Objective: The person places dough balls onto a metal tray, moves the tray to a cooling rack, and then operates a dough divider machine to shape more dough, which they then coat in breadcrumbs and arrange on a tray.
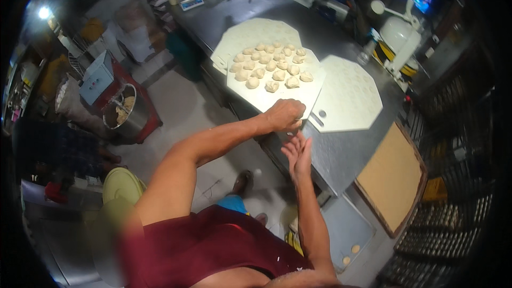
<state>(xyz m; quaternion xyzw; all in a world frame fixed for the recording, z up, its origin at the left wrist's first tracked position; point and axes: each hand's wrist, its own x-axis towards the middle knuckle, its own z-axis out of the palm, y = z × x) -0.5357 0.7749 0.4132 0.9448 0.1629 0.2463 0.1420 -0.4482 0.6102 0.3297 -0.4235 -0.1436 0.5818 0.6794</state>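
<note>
Folding at the near corner of the loaded board (253, 96), the left hand (285, 115) has its fingers curled closed; whether they grip the board's edge or a small item cannot be told. The right hand (298, 153) lies just below it, fingers extended and slightly spread.

The loaded board is a flat, smooth, off-white panel with angled corners. It carries loose rows of dough pieces (271, 66), pale, matte and roughly rounded; those nearest the hands have gathered, uneven tops. A second board (229, 40) lies partly beneath its far side. A third board (352, 96), at its right, bears faint circular marks, a round hole and a slot. All three rest on the table (341, 154), a dark, dull-sheened metal surface.

Beyond the table's right edge stands a tan, flat panel (392, 178) with a brown frame. At left, a cylindrical steel bowl (134, 129) contains lumpy dough (126, 108).
</note>
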